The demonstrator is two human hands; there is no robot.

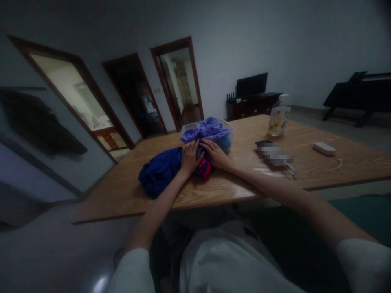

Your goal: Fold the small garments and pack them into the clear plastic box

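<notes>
Both hands (203, 156) flat (arms outstretched).

Soft, matt, crumpled dark-blue cloth bundle (160, 173) lies on the glossy, smooth light-brown wood-grain surface (244, 179); behind it, a clear, smooth plastic tub (229, 134) holds rumpled purple cloth (207, 129).

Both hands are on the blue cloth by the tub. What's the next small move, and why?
Probably pinch the blue cloth at its edges and lift it to spread it. It lies bunched on the table, with the left hand and right hand resting flat on top, gripping nothing. The tub behind already holds purple cloth.
</notes>
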